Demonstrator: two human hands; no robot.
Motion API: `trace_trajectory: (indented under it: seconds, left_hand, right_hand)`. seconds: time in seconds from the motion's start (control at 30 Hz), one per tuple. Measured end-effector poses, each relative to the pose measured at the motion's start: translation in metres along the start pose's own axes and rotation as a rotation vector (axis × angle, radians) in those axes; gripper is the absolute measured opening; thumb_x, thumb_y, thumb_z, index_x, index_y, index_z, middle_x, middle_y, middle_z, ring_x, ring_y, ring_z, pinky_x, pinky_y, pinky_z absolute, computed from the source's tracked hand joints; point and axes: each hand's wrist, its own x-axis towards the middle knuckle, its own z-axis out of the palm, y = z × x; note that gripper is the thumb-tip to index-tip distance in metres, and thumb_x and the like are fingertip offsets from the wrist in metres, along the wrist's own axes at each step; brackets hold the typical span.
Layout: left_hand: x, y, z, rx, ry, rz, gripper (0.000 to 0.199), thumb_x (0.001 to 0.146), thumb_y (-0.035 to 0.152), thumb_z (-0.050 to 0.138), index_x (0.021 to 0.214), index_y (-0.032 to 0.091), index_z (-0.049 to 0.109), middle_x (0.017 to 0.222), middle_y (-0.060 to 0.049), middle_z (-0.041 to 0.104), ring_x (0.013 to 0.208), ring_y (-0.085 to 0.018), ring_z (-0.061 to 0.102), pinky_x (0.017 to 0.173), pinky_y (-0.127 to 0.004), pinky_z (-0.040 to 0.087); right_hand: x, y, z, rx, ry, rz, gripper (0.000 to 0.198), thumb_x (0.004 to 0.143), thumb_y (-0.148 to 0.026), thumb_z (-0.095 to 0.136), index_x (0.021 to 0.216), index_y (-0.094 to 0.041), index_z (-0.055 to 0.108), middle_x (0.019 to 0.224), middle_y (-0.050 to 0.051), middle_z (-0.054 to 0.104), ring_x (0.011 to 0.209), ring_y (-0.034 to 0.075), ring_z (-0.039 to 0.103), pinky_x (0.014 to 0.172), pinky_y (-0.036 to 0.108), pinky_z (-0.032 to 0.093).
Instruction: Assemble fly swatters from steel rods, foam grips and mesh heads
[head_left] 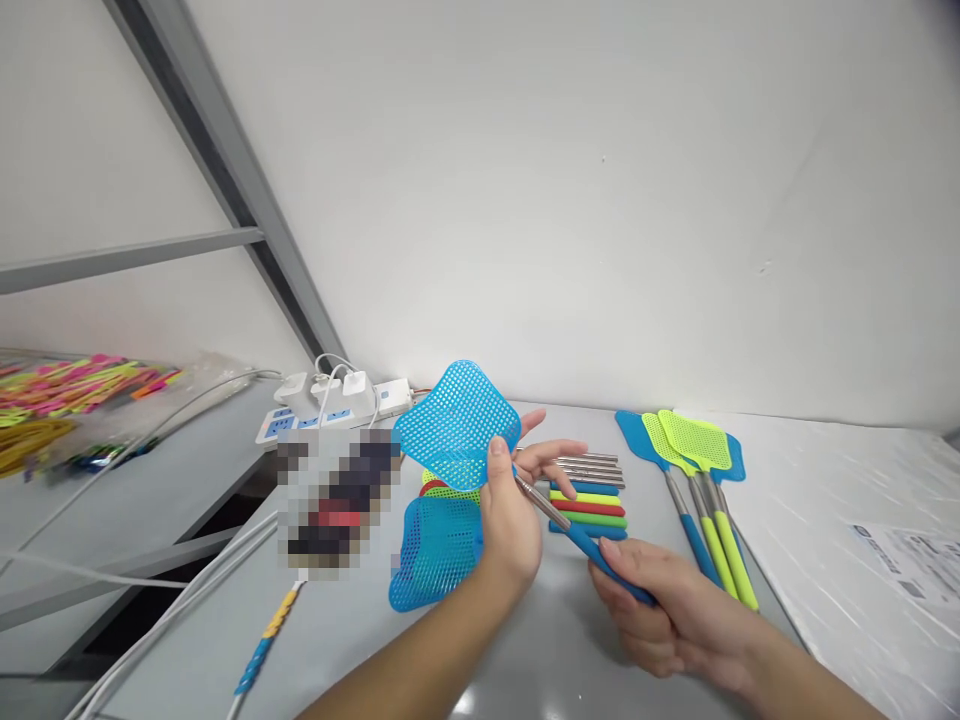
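My left hand (510,510) grips the lower edge of a blue mesh fly-swatter head (456,420), held upright above the table. My right hand (660,610) is closed around the blue grip of a handle (592,545) whose thin metal rod (541,502) slants up to the head's neck, by my left thumb. More loose swatter heads lie beneath: a blue one (435,550) and green and red ones partly hidden behind my left hand. A row of loose handles (589,500) with blue, yellow, red and green grips lies just beyond my hands.
Several assembled swatters (701,480) in blue and yellow-green lie to the right. A white power strip (330,405) with chargers and cables sits at the back left. Bags of bright coloured parts (67,400) rest on the left shelf. A printed sheet (911,560) lies far right.
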Motion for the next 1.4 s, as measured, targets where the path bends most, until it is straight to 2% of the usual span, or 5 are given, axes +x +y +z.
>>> trace_trajectory:
  seconds: [0.27, 0.5, 0.63, 1.1, 1.4]
  left_hand:
    - [0.001, -0.004, -0.001, 0.035, 0.013, -0.006, 0.058, 0.095, 0.053, 0.02, 0.132, 0.014, 0.04, 0.089, -0.012, 0.073, 0.048, -0.012, 0.056, 0.043, -0.023, 0.045]
    - [0.002, -0.001, -0.001, 0.034, -0.002, 0.007, 0.058, 0.095, 0.054, 0.021, 0.132, 0.014, 0.042, 0.088, -0.01, 0.073, 0.048, -0.011, 0.055, 0.063, -0.029, 0.052]
    - [-0.003, -0.002, 0.0, 0.075, -0.076, -0.037, 0.057, 0.095, 0.054, 0.022, 0.134, 0.017, 0.041, 0.092, -0.008, 0.072, 0.053, -0.012, 0.054, 0.066, -0.03, 0.051]
    - [-0.021, -0.031, -0.008, 0.682, -0.668, 0.179, 0.044, 0.098, 0.043, 0.028, 0.12, 0.018, 0.056, 0.097, -0.008, 0.065, 0.091, -0.019, 0.058, 0.083, -0.035, 0.045]
    - [-0.014, -0.035, -0.017, 0.883, -0.716, 0.281, 0.041, 0.098, 0.036, 0.029, 0.088, 0.019, 0.065, 0.089, -0.005, 0.068, 0.09, -0.018, 0.062, 0.084, -0.032, 0.045]
  right_hand:
    - [0.001, -0.003, 0.008, -0.773, 0.517, -0.343, 0.045, 0.089, -0.057, 0.047, 0.065, -0.019, 0.046, 0.061, -0.002, 0.046, 0.057, 0.011, 0.037, 0.053, 0.024, 0.025]
    - [0.003, 0.006, 0.009, 0.024, 0.027, -0.048, 0.046, 0.091, -0.06, 0.036, 0.066, -0.022, 0.04, 0.04, -0.011, 0.021, 0.034, 0.007, 0.012, 0.036, 0.022, 0.012]
    - [0.003, -0.002, 0.008, -0.107, 0.038, -0.169, 0.04, 0.093, -0.054, 0.04, 0.076, -0.019, 0.049, 0.041, -0.011, 0.029, 0.034, 0.007, 0.021, 0.038, 0.021, 0.024]
    - [-0.075, -0.032, -0.034, -1.233, 1.352, -0.264, 0.029, 0.09, -0.046, 0.042, 0.081, -0.022, 0.055, 0.065, -0.001, 0.055, 0.058, 0.014, 0.049, 0.054, 0.025, 0.031]
    - [-0.044, -0.051, -0.073, -1.386, 1.316, 0.002, 0.031, 0.089, -0.038, 0.043, 0.069, -0.019, 0.058, 0.066, 0.005, 0.063, 0.059, 0.015, 0.054, 0.052, 0.025, 0.028]
